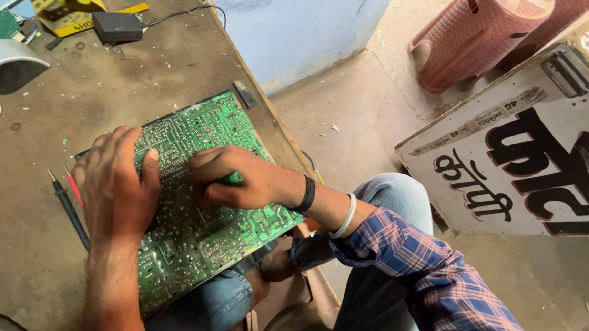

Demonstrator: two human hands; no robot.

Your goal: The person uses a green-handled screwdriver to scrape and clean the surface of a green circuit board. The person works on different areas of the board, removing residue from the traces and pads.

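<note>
Brown and dusty, the surface (pixel 41 237) holds our big green circuit board (pixel 201 221), hanging over its edge. Our left hand (pixel 117 187) lies flat on the board, fingers spread. Our right hand (pixel 238 179) has its fingers curled tight around a green tool (pixel 233 178), pressing on the board's middle.

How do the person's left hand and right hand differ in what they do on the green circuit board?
The left hand lies open and flat, pressing the green circuit board near its left edge; the right hand is curled closed around a green-handled tool at the board's middle. The left wrist is bare; the right wrist wears a black band and a white bangle. Both hands rest on the board.
</note>
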